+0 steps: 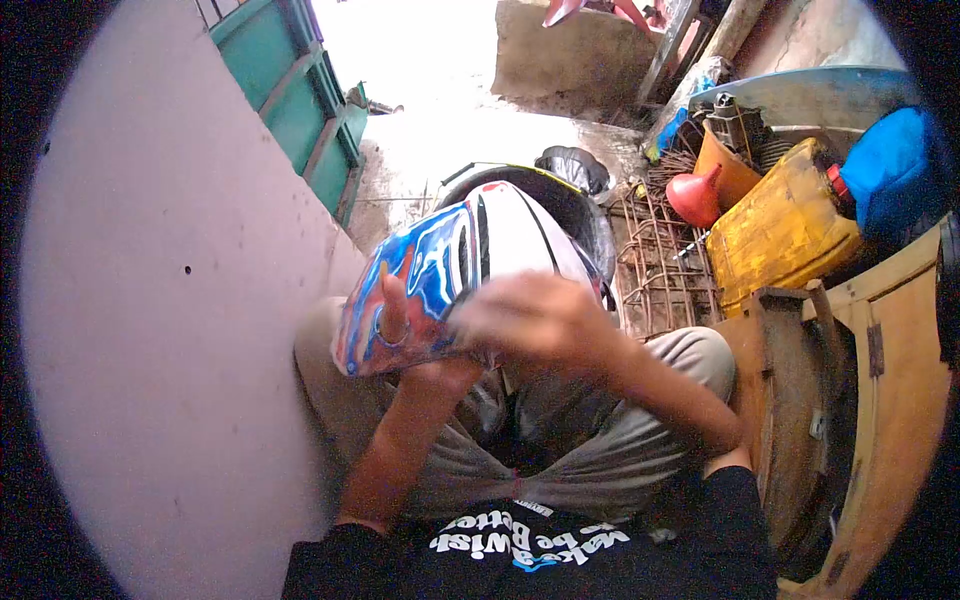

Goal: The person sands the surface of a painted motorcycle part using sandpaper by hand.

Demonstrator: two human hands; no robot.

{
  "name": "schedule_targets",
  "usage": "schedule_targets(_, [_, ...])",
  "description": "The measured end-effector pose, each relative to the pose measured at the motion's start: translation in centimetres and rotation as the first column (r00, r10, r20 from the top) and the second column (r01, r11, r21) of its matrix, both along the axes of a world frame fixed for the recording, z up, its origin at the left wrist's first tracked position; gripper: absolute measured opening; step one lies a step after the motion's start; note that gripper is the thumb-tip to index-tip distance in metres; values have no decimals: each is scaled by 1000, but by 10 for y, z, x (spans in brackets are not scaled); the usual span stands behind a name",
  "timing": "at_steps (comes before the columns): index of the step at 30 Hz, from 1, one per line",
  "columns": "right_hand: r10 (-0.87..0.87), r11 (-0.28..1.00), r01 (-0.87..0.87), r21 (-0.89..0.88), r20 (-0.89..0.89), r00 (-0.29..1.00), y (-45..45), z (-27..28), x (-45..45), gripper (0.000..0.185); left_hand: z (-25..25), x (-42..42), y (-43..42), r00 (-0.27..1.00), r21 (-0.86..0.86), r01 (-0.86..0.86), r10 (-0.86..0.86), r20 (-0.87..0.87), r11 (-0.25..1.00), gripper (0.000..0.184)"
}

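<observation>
A glossy curved shell [520,235], rounded like a helmet, tilts over my lap. It is white with black stripes, and its left part is a shiny blue and red surface [425,265] with bright reflections. My left hand [395,312] grips that part from below, with one finger showing against the front and the palm hidden underneath. Across the near side of the shell lies my right hand [540,325], its fingers smeared by motion. Whether it holds anything cannot be made out.
A pale wall [180,300] stands close on my left. To the right are rusty wire mesh [660,255], a red funnel [694,195], a yellow jerrycan [785,230] and wooden furniture [895,350]. A black object with a yellow-green edge [520,168] sits behind the shell.
</observation>
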State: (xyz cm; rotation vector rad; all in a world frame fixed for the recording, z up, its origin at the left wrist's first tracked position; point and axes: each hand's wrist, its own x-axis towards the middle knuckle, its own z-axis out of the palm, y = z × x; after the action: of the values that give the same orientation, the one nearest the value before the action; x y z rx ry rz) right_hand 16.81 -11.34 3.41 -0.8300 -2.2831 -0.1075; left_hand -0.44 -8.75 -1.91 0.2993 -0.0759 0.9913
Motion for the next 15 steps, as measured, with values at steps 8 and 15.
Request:
schedule_targets(8, [-133,990,133,-49,16,991,10,-1,14,20,28,1,-8,981,-143,-92,65,-183,986,104])
schedule_targets(15, [-305,949,310,-62,80,949,29,-8,28,20,15,-6,-9,967,-88,-108,84,-240,990,98])
